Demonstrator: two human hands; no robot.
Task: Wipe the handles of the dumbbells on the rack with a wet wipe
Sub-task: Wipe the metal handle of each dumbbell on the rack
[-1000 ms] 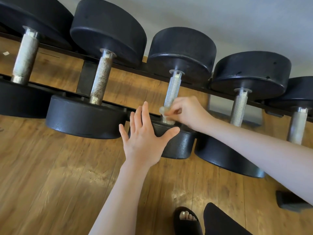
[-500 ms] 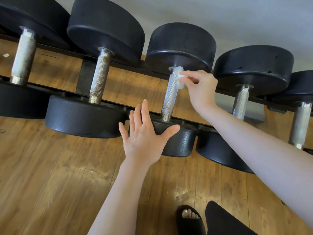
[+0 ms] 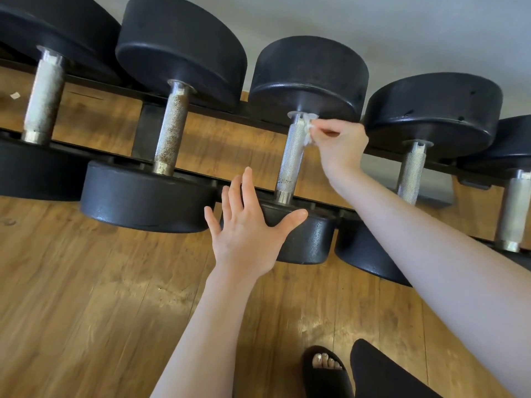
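Currently, from the head view, a crumpled wet wipe (image 3: 309, 128) is pinched in the right hand (image 3: 342, 145) and pressed against the far end of the middle handle (image 3: 290, 159), just under the collar below the far weight head. The left hand (image 3: 250, 231) is spread flat, fingers straight, and rests on the near weight head (image 3: 304, 237) of the same dumbbell, apparently to steady it.

Progress is judged partial. The middle handle is in hand; brown specks are seen low on its near end. The handle to the left (image 3: 171, 130) is marked with brown spotting, and the far-left handle (image 3: 43, 93) looks dull and pale. Whether the two handles on the right (image 3: 411, 173) have been wiped cannot be told.

Room: each handle is boxed between two black heads, so strokes are confined to its length. Gaps between neighbouring heads are narrow. The rack rail (image 3: 218, 109) runs behind the far heads. Wooden floor (image 3: 86, 311) is open below, and a sandalled foot (image 3: 324, 369) is seen near the bottom edge.
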